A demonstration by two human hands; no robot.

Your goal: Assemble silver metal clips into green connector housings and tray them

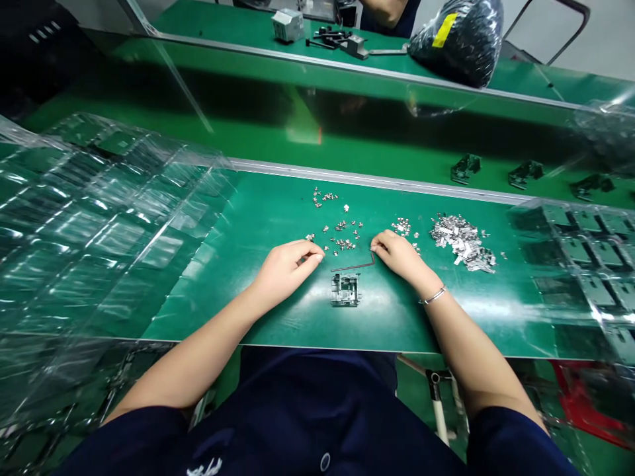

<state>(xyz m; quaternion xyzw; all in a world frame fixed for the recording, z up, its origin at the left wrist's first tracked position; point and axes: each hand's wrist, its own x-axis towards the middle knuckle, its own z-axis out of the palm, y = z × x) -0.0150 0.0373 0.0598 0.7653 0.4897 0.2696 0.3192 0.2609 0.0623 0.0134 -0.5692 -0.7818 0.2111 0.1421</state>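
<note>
My left hand (286, 266) rests on the green mat with its fingers curled and pinched near a few small metal clips (342, 243); what the fingers hold is too small to name. My right hand (397, 254) is closed in a pinch on the bent end of a thin dark wire tool (353, 266) lying on the mat. A small dark plastic part (344, 289) sits between my hands, just in front of the tool. A larger pile of silver metal pieces (461, 239) lies to the right of my right hand.
Clear plastic blister trays (104, 218) cover the left side, and more trays holding parts (580, 264) sit at the right. Beyond a metal rail, dark parts (465, 168) lie on a green belt. A black bag (459, 39) and another person's workplace are at the far side.
</note>
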